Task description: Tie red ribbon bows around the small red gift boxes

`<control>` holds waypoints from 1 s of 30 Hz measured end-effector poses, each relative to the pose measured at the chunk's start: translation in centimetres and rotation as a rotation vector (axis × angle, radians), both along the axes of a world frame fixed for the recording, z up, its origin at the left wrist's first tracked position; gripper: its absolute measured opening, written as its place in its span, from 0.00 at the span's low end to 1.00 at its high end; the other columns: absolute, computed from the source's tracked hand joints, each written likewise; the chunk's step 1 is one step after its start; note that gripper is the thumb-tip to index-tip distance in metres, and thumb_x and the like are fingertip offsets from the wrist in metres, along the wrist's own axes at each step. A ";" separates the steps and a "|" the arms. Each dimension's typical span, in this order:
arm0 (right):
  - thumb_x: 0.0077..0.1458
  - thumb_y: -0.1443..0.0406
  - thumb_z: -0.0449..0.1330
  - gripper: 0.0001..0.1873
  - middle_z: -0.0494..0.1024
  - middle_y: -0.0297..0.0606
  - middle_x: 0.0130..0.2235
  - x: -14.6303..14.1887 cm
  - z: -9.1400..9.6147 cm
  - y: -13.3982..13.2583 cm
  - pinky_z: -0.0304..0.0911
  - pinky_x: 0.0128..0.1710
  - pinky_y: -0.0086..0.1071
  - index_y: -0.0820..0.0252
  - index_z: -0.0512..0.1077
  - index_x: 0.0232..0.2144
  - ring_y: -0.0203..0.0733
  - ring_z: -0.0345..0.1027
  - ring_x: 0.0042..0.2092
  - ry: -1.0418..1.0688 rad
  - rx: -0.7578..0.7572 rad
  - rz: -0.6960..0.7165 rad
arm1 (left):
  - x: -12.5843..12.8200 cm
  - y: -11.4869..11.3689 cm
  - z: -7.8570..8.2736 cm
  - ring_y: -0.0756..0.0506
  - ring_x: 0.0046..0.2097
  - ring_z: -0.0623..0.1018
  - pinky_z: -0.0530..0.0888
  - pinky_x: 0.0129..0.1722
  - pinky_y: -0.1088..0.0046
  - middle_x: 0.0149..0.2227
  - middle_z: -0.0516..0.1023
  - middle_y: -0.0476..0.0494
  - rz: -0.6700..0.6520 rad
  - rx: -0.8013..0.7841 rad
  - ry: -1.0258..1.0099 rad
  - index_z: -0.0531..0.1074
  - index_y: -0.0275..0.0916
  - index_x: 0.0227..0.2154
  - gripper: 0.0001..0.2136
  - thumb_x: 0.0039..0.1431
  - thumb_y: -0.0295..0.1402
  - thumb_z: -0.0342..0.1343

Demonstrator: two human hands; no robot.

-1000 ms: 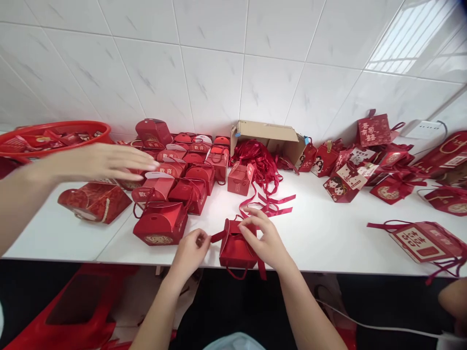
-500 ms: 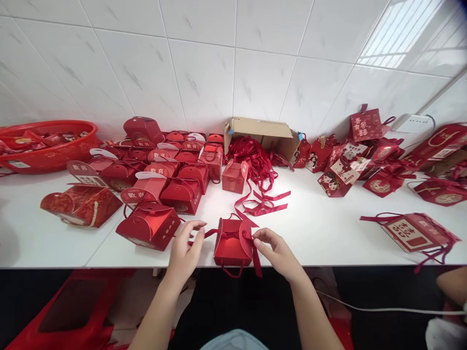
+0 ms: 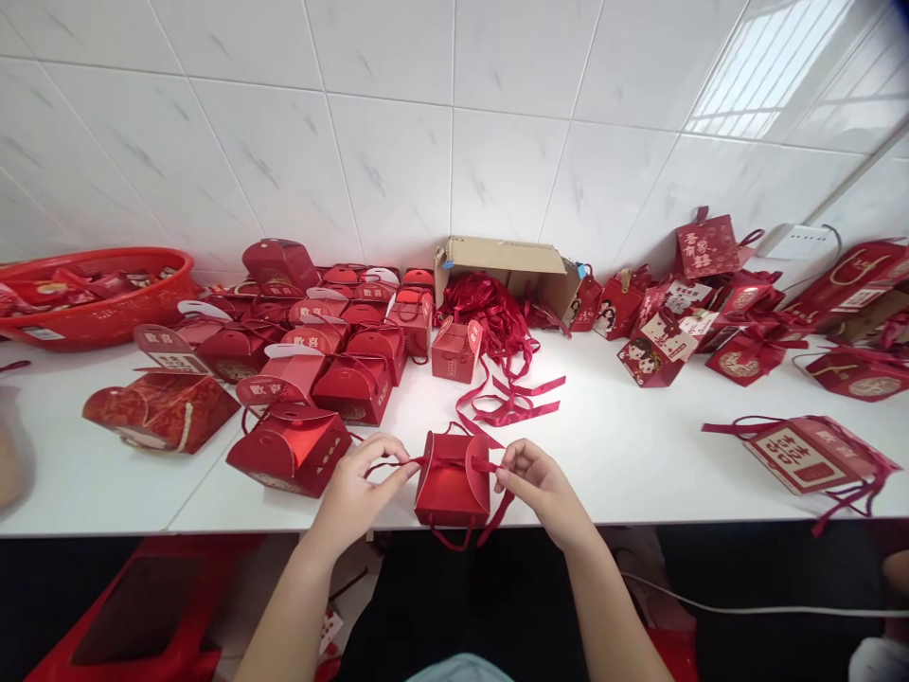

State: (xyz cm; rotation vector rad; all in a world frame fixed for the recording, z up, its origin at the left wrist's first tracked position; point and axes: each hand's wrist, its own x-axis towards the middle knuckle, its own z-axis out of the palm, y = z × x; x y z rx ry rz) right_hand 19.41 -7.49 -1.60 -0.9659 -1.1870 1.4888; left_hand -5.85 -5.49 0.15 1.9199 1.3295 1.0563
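A small red gift box [image 3: 453, 480] stands at the near edge of the white table [image 3: 625, 455], with a dark red ribbon [image 3: 433, 463] running across its top. My left hand [image 3: 360, 483] pinches the ribbon's left end just beside the box. On the other side my right hand [image 3: 534, 478] pinches the right end. Both ends are pulled outward and look taut. More ribbon hangs below the box over the table edge.
Several closed red gift boxes [image 3: 341, 365] crowd the left and back. Loose ribbons [image 3: 506, 374] spill from an open cardboard box [image 3: 506, 262]. A red basket [image 3: 92, 294] sits far left. Printed red boxes [image 3: 668, 346] and a flat one [image 3: 810, 452] lie right. Another person's hand [image 3: 8, 464] shows at the left edge.
Another person's arm reaching over the left boxes has withdrawn to the left edge. My hands moved from fiddling on top of the box to pulling the ribbon ends apart sideways.
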 end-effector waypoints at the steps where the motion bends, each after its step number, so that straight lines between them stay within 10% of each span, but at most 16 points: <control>1: 0.54 0.60 0.62 0.10 0.67 0.29 0.29 -0.1 0.1 0.0 0.59 0.35 0.30 0.57 0.64 0.32 0.34 0.64 0.31 0.023 -0.010 0.006 | -0.3 0.0 0.0 0.48 0.36 0.74 0.70 0.38 0.74 0.31 0.72 0.48 0.018 0.072 0.035 0.69 0.40 0.27 0.06 0.57 0.35 0.56; 12: 0.51 0.72 0.57 0.08 0.66 0.32 0.30 1.3 0.6 0.6 0.59 0.32 0.31 0.56 0.67 0.33 0.36 0.60 0.31 -0.514 0.435 -0.133 | -1.7 0.0 1.0 0.47 0.33 0.75 0.70 0.40 0.68 0.27 0.76 0.48 0.148 0.679 0.287 0.70 0.40 0.25 0.06 0.53 0.22 0.57; 21: 0.53 0.69 0.57 0.11 0.57 0.28 0.23 2.1 0.2 1.3 0.50 0.22 0.28 0.55 0.59 0.23 0.33 0.49 0.24 -0.597 0.599 -0.412 | -1.9 -0.2 1.0 0.47 0.32 0.75 0.70 0.39 0.68 0.27 0.75 0.48 0.244 0.746 0.298 0.70 0.40 0.26 0.06 0.52 0.23 0.58; 27: 0.50 0.65 0.63 0.19 0.66 0.32 0.30 3.1 2.3 2.0 0.55 0.27 0.30 0.53 0.67 0.45 0.35 0.55 0.27 -0.689 0.583 -0.115 | -2.0 -0.3 1.3 0.46 0.33 0.75 0.70 0.40 0.67 0.28 0.76 0.47 0.276 0.683 0.285 0.70 0.41 0.27 0.04 0.53 0.25 0.57; 30: 0.44 0.58 0.68 0.20 0.67 0.32 0.29 3.6 3.3 2.5 0.55 0.29 0.31 0.54 0.70 0.40 0.37 0.56 0.29 -0.735 0.569 0.043 | -2.0 -0.3 1.6 0.46 0.33 0.75 0.70 0.41 0.67 0.28 0.76 0.47 0.267 0.675 0.294 0.71 0.41 0.27 0.04 0.53 0.25 0.56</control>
